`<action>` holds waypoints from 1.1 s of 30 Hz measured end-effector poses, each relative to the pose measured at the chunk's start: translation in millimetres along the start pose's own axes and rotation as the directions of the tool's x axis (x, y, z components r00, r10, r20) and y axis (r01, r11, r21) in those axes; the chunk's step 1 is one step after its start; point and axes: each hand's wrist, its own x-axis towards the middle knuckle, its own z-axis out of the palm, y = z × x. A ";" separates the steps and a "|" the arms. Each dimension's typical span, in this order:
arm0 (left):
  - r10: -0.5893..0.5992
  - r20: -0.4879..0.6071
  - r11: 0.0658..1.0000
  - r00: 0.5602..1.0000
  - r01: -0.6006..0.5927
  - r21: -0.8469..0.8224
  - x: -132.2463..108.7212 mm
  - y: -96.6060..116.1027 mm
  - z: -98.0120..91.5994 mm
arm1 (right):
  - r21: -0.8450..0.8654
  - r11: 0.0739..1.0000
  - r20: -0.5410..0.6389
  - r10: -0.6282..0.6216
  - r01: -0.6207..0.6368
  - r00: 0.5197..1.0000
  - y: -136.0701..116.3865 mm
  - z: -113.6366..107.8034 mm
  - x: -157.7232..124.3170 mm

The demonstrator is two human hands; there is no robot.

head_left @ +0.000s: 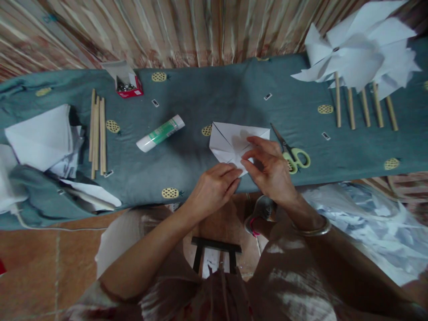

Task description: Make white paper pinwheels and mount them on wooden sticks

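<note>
A white sheet of paper (pixel 230 136) with diagonal lines running in from its corners lies near the table's front edge. My left hand (pixel 216 185) pinches its near corner between thumb and fingers. Over the right part of the sheet is my right hand (pixel 267 167), its fingers apart and bent, with the fingertips at the paper. Just right of that hand lie scissors (pixel 296 156) with light green handles, partly behind the fingers. A glue stick (pixel 160 133) with a green label rests to the left of the sheet.
Wooden sticks (pixel 96 133) and a stack of white paper (pixel 40 136) lie at left. An open red-and-white box (pixel 129 87) holds small metal pieces. Paper pinwheels (pixel 357 49) on sticks lie at far right. A bag of paper scraps (pixel 371 223) stands below the table's right side.
</note>
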 end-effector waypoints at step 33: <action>-0.016 0.088 0.995 0.996 0.008 0.094 2.3 3.8 0.6 | -0.233 0.972 -0.022 0.009 -0.013 1.000 16.3 -9.1 18.5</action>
